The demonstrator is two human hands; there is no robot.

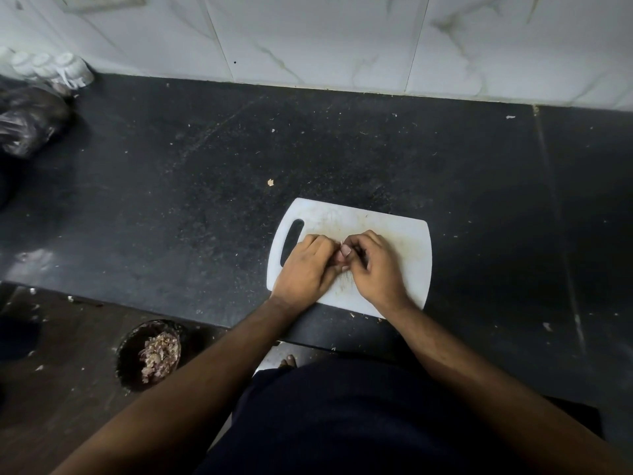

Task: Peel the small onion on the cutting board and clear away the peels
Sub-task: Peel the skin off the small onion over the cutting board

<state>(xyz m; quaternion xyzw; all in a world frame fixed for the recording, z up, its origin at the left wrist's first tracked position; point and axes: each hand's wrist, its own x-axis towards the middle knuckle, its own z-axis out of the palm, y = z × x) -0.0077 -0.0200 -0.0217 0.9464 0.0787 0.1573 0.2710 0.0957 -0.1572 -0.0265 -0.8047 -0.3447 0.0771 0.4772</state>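
A white plastic cutting board [404,234] with a handle slot lies on the black counter near its front edge. Over the board's middle, my left hand [306,265] and my right hand [375,265] are pressed together, fingers curled around the small onion [342,257]. Only a sliver of pinkish onion shows between the fingertips; the rest is hidden by both hands. Whether loose peel lies under the hands cannot be seen.
A dark bin [150,354] holding onion peels stands on the floor at the lower left, below the counter edge. A black plastic bag [30,125] and white cups [68,68] sit at the counter's far left. Small peel scraps [270,182] dot the counter. A tiled wall runs behind.
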